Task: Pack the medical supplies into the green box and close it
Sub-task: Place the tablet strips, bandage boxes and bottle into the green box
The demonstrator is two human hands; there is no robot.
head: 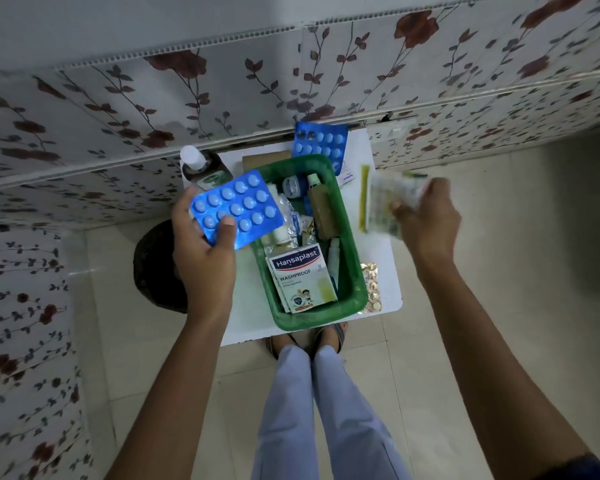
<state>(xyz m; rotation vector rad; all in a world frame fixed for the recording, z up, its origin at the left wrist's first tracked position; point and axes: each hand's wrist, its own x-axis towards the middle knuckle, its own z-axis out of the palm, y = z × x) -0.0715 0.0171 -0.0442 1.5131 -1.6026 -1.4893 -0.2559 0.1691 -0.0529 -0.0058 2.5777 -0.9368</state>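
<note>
The green box point(355, 282) stands open on a small white table point(388, 268). Inside lie a Hansaplast plaster pack point(300, 275), a brown bottle point(321, 209), small tubes and sachets. My left hand point(205, 251) holds a blue blister strip of white tablets point(238, 207) over the box's left rim. My right hand point(426, 216), blurred, grips a pale green-printed strip point(385, 202) to the right of the box. A second blue blister strip point(319, 142) leans behind the box. A gold blister strip point(373, 287) lies on the table at the box's right.
A white-capped dark bottle point(201, 166) stands at the table's back left. A yellow-green stick point(363, 199) lies right of the box. A dark round stool point(156, 268) sits left of the table. A floral-patterned wall runs behind; my legs and sandals are below the table.
</note>
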